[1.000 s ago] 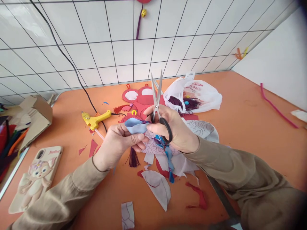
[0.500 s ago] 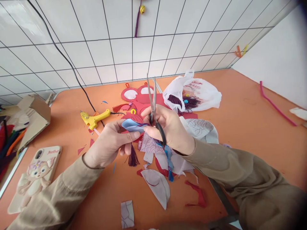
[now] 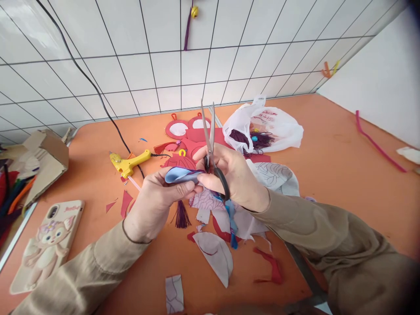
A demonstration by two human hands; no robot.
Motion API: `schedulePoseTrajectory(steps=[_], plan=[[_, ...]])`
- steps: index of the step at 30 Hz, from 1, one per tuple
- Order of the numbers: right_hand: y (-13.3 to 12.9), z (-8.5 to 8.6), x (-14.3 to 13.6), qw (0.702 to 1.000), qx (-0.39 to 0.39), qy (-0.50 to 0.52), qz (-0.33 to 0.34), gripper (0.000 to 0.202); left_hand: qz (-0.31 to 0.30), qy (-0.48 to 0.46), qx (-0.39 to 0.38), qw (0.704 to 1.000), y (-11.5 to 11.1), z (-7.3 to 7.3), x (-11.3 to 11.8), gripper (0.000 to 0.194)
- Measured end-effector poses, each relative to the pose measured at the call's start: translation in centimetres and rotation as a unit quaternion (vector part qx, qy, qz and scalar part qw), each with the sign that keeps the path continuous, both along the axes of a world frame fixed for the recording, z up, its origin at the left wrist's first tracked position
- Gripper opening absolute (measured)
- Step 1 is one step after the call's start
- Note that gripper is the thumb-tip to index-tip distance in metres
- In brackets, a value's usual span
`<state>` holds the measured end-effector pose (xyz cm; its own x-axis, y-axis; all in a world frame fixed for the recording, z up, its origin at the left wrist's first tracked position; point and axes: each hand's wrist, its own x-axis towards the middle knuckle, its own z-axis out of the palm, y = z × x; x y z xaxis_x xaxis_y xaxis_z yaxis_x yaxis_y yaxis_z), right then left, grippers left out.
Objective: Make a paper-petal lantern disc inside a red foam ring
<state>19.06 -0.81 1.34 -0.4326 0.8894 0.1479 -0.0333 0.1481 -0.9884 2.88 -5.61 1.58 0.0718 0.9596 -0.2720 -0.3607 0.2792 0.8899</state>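
Observation:
My left hand is closed on a folded strip of light blue ribbon with purple cord along it. My right hand has black-handled scissors hooked in its fingers, blades pointing up and slightly parted. Its thumb and fingertips also pinch the right end of the ribbon. A purple tassel shows just below my left hand. Under both hands lie printed fabric scraps and a twisted bright blue strip.
A yellow glue gun lies to the left with its black cord. At the back are red cut pieces and a white plastic bag with purple tassels. A phone and a cardboard box sit at the left.
My left hand has shifted slightly right, closer to my right hand, and the ribbon's fold has tilted and opened a little. The scissor blades have spread slightly wider.

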Motion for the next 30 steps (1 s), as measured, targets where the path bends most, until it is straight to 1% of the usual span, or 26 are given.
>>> schedulePoseTrajectory(steps=[4, 9, 16, 20, 23, 25, 27, 29, 30], plan=[[-0.1, 0.2, -0.2, 1.000, -0.027, -0.004, 0.001, 0.028, -0.011, 0.036, 0.006, 0.999, 0.0, 0.0, 0.0, 0.019], [-0.1, 0.2, -0.3, 0.999, -0.052, -0.004, 0.002, 0.028, -0.010, 0.072, 0.014, 0.997, 0.0, 0.0, 0.0, 0.020], [-0.1, 0.1, -0.3, 0.998, -0.056, -0.009, 0.007, 0.029, -0.011, 0.094, 0.034, 0.995, 0.0, -0.5, 0.0, 0.021], [-0.1, 0.1, -0.2, 0.999, -0.052, -0.009, 0.011, 0.030, -0.019, 0.096, 0.036, 0.995, 0.0, -0.3, -0.1, 0.018], [0.2, 0.1, 0.0, 0.999, -0.043, -0.011, 0.029, 0.031, -0.022, 0.080, 0.023, 0.996, 0.1, 0.0, -0.3, 0.013], [0.5, 0.2, 0.3, 0.998, -0.030, -0.011, 0.058, 0.033, -0.011, 0.065, 0.017, 0.998, 0.3, 0.1, -0.5, 0.010], [0.9, 0.3, 0.8, 0.995, 0.009, -0.021, 0.102, 0.035, 0.013, 0.055, 0.024, 0.998, 0.5, 0.3, -0.8, 0.009], [1.5, 0.4, 1.4, 0.985, 0.087, -0.061, 0.135, 0.039, 0.040, 0.054, 0.040, 0.997, 0.7, 0.5, -1.1, 0.010], [1.8, 0.4, 1.7, 0.977, 0.135, -0.088, 0.136, 0.041, 0.052, 0.056, 0.049, 0.996, 0.7, 0.6, -1.3, 0.011]])
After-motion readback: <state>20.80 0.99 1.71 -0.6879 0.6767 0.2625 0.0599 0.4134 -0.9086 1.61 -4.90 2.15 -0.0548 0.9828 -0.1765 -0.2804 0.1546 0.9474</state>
